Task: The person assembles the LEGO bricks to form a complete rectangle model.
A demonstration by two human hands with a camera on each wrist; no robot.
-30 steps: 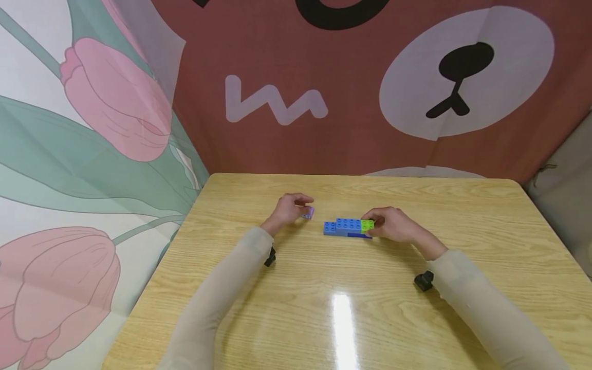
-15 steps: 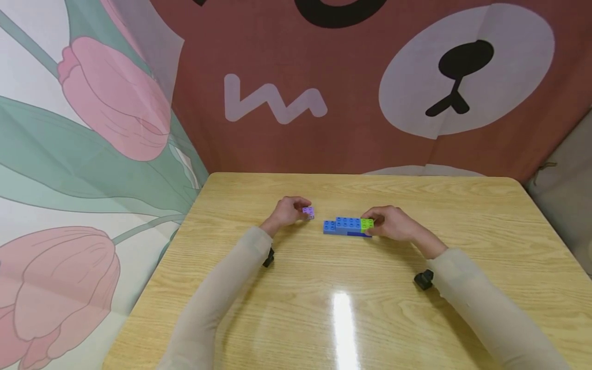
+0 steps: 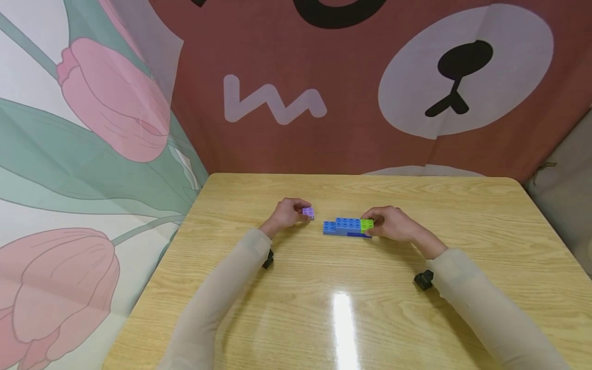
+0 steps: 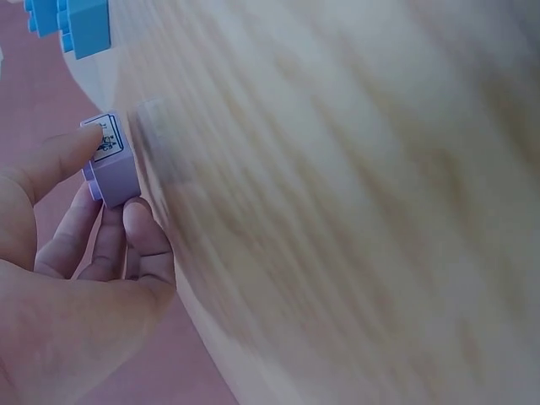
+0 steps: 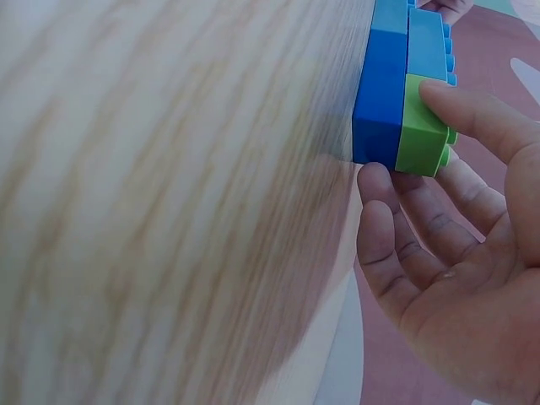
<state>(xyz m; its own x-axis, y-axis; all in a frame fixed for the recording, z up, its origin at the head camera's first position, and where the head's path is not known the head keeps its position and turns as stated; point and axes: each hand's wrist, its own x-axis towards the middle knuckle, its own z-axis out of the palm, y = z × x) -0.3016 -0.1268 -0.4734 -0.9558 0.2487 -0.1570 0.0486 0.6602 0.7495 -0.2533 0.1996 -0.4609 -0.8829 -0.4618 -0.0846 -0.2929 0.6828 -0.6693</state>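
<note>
My left hand [image 3: 288, 211] holds a small purple toy brick [image 3: 308, 211] between thumb and fingers, its studs facing up. In the left wrist view my thumb lies on a printed label on the side of this purple brick [image 4: 118, 173]. My right hand [image 3: 392, 223] pinches a lime green brick [image 3: 367, 224] at the right end of a stack. Beside the green brick in the upper layer is a longer light blue brick [image 3: 348, 223]. Below them lie a light blue brick [image 3: 329, 227] on the left and a dark blue brick [image 5: 378, 110] on the right.
The stack stands on a wood-grain table [image 3: 296, 288]. Behind the table hangs a brown cloth [image 3: 277, 149] with a bear face, and at the left a cloth with printed tulips [image 3: 115, 97]. Black devices [image 3: 423, 280] sit at both wrists.
The purple brick, partly hidden by my left hand a second ago, now shows its studs on top in my left fingers. My right hand and the stack stay in place.
</note>
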